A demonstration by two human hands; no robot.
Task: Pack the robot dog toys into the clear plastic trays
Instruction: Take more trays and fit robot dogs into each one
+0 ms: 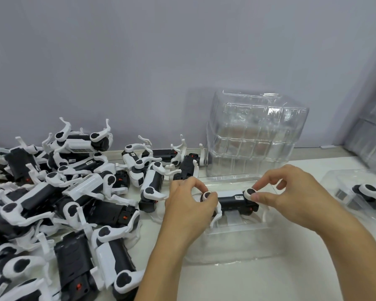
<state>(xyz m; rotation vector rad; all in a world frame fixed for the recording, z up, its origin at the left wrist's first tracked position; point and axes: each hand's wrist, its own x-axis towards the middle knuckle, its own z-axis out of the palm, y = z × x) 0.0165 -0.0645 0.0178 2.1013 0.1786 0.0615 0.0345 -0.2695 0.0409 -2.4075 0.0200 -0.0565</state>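
Note:
A black-and-white robot dog toy [232,200] lies lengthwise in a clear plastic tray [237,242] at the table's centre. My left hand [187,205] pinches the toy's left leg joint. My right hand [291,196] pinches the round black-and-white joint at the toy's right end. The toy's white legs point down into the tray. A large heap of robot dog toys [70,196] covers the left side of the table.
A tall stack of clear trays [254,135] stands behind the working tray against the grey wall. At the right edge another clear tray [339,181] holds a packed toy [369,194]. More clear plastic [371,135] leans at the far right.

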